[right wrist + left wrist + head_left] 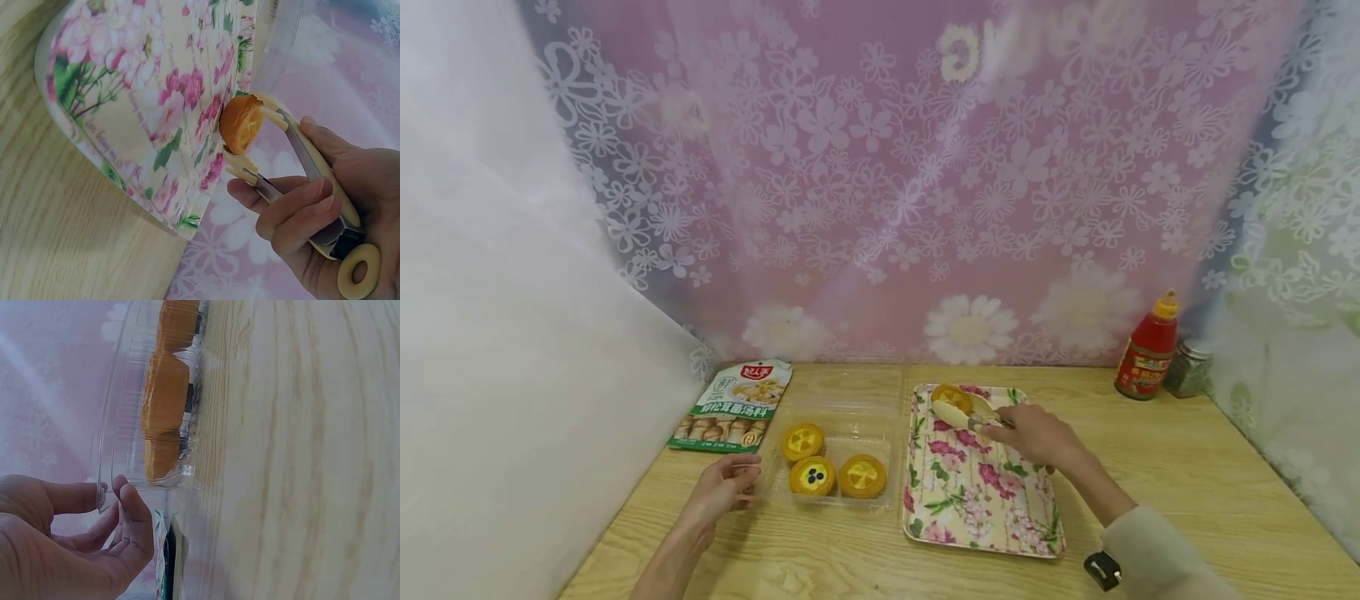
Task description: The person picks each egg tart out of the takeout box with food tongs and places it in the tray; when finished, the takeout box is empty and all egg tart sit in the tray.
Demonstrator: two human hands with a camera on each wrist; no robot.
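Observation:
My left hand (724, 492) pinches the rim of a clear plastic box (128, 381) between thumb and fingers, at its left side. Inside that box sit three egg tarts: one (803, 442) at the back, one with dark berries (812, 476) in front and another (862, 476) to the right. With my right hand (1037, 433) I hold cream-tipped tongs (312, 153) over the far end of the floral tray (977, 500). Another egg tart (240, 124) lies on the tray, the tong tips spread on either side of it; a firm squeeze cannot be made out.
A green and white food packet (730, 408) lies left of the box, close behind my left hand. The box's clear lid (850, 386) stands folded back. Far right are a red sauce bottle (1148, 350) and a glass jar (1189, 368). Floral sheeting (880, 208) encloses the table.

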